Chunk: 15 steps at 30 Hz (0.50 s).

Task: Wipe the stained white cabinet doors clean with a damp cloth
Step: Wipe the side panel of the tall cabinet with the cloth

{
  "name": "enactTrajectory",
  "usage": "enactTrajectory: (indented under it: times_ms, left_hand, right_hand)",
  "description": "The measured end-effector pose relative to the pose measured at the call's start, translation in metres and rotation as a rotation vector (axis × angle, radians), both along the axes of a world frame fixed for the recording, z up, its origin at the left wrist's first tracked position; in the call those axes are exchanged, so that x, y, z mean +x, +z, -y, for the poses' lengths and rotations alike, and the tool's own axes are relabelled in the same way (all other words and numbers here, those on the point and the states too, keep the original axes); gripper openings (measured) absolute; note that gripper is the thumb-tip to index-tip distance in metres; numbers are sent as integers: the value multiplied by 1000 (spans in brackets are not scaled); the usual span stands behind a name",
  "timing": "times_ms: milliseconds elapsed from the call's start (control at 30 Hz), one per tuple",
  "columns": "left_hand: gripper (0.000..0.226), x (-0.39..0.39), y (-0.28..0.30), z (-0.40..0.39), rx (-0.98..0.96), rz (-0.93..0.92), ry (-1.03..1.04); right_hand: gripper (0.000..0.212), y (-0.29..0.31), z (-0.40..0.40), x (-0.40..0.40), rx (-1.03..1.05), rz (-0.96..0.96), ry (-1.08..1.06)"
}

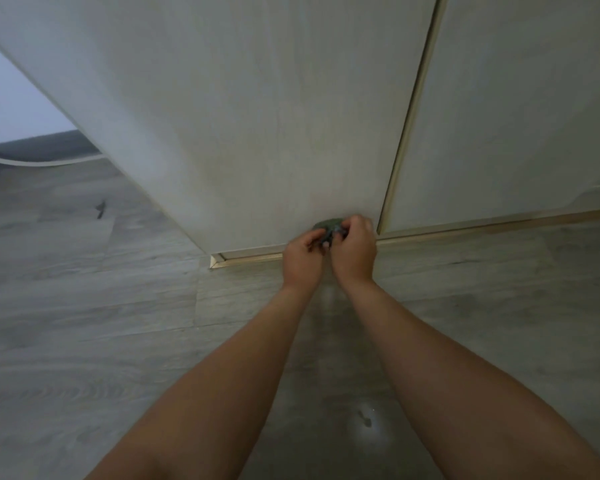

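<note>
A small dark green cloth (327,226) is bunched between both hands, low in front of the left white cabinet door (257,116). My left hand (303,258) grips it from the left and my right hand (355,251) from the right, fingers curled around it. Most of the cloth is hidden by the fingers. The door shows faint yellowish staining near its lower part. A second white door (516,98) stands to the right, across a narrow gap with a gold strip (407,126).
A gold trim (250,259) runs along the cabinet's base. Grey wood-look floor (84,323) spreads below, with a small dark mark (100,208) at left and a pale wet-looking spot (367,419) between my forearms. A wall and dark skirting (42,145) lie at far left.
</note>
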State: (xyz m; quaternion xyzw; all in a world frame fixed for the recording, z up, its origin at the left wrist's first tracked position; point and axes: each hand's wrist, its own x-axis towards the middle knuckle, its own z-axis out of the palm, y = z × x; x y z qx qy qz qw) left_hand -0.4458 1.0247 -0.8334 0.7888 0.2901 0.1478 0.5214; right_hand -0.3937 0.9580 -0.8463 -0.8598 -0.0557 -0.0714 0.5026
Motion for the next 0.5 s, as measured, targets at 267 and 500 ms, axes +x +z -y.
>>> enactTrajectory:
  times_ms: [267,500]
  left_hand:
    - [34,18,21,16,-135,71,-133]
    - [32,20,29,17,-268,40,-110]
  right_hand:
    - [15,18,19,13,58,29,-200]
    - [13,40,18,16,55,-121,-253]
